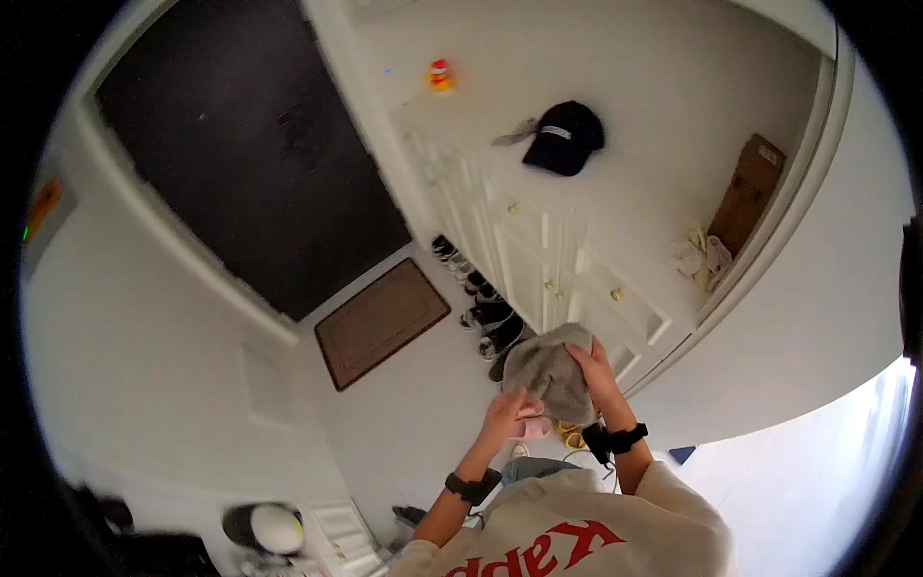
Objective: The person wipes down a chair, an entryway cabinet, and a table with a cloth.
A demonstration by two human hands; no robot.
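A grey fuzzy hat (546,373) is held up in front of my body, above the floor. The fingers of my right hand (594,370) are closed on its right edge, with the thumb on the upper side. At the hat's lower left edge is my left hand (502,417), slightly blurred, its fingers bent against the fabric. The hat hides part of the floor and the cabinet front behind it. Both wrists wear black bands.
A black cap (567,137) and a small yellow-red toy (439,76) sit on the white cabinet top, with a brown cardboard box (748,194) at its right end. Several shoes (492,315) line the cabinet base. A brown doormat (382,322) lies before the dark door (252,144). Pink slippers (532,429) lie below.
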